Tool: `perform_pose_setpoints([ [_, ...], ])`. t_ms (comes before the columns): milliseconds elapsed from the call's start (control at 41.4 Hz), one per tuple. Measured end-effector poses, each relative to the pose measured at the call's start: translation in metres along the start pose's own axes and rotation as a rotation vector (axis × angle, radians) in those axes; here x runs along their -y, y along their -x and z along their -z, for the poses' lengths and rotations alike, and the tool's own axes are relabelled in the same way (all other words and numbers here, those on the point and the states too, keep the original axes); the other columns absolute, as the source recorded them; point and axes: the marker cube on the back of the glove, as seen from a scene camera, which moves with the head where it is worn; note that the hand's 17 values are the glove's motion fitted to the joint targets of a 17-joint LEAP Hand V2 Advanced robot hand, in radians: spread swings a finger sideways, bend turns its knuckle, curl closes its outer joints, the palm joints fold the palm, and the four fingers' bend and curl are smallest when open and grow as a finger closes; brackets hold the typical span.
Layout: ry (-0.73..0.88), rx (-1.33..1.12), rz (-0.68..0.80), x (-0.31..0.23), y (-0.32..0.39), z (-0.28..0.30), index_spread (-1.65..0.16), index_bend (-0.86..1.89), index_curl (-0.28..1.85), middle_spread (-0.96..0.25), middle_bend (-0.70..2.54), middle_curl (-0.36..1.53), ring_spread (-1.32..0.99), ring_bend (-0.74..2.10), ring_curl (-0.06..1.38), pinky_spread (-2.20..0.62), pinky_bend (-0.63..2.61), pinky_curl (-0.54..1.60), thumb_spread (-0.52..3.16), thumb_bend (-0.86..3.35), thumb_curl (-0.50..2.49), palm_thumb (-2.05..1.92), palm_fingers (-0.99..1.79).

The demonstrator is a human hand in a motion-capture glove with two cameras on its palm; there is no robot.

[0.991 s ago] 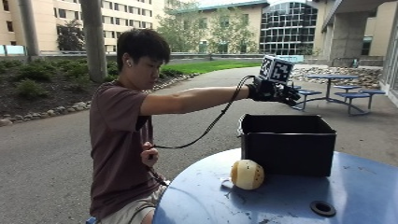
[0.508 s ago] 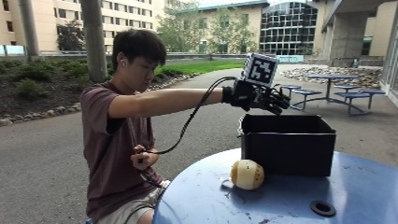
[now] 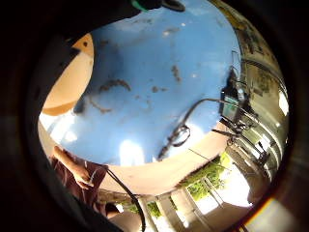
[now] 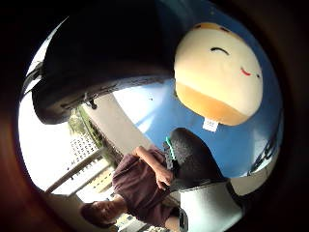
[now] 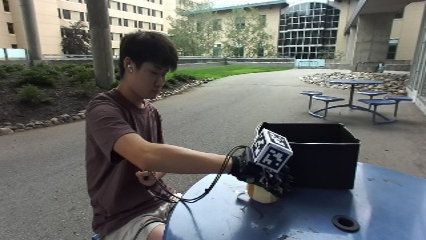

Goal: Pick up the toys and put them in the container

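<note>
Item one: your gloved right hand (image 5: 266,175), arm stretched out over the round blue counter (image 5: 373,200), lowered onto the toy; from the outside view you cannot tell whether the fingers are curled round it or only resting on top, and the palm views do not settle it. Item two: the toy (image 5: 261,194), a round plush, cream above and orange below, with a small stitched face and a white tag, sitting on the counter directly under your hand; in the thumb-side palm view it lies close to the palm (image 4: 219,72), beside a black-gloved fingertip (image 4: 193,154). Item three: the container (image 5: 316,155), a black open-topped box, standing on the counter just beyond your hand and the toy, on the far side from your body; whether the toy touches its wall cannot be told. Item four: a round black-rimmed hole (image 5: 345,223) in the counter, well apart from your hand. Item five: your bare hand (image 5: 148,178), low at your body, below the counter edge.
</note>
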Motion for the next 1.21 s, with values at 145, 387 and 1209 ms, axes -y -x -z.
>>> perform_pose_setpoints([
  [145,-0.056,0.089,0.083,0.028,0.007,-0.052,-0.16,-0.05,0.1,0.05,0.09,0.19,0.0,0.44,0.45,0.01,1.03,0.44,1.32,0.09,0.44,0.35,-0.06],
  [387,-0.374,0.087,0.1,0.047,0.01,-0.062,-0.16,0.23,0.1,-0.04,0.48,0.31,-0.23,0.9,0.51,-0.32,1.01,0.37,1.41,0.38,0.58,0.84,1.09],
  [1209,-0.531,0.035,-0.078,-0.04,0.016,0.144,-0.38,0.96,0.49,-0.31,1.19,0.72,-0.41,1.27,0.75,-0.36,1.04,0.52,0.35,0.13,0.98,0.75,0.82],
])
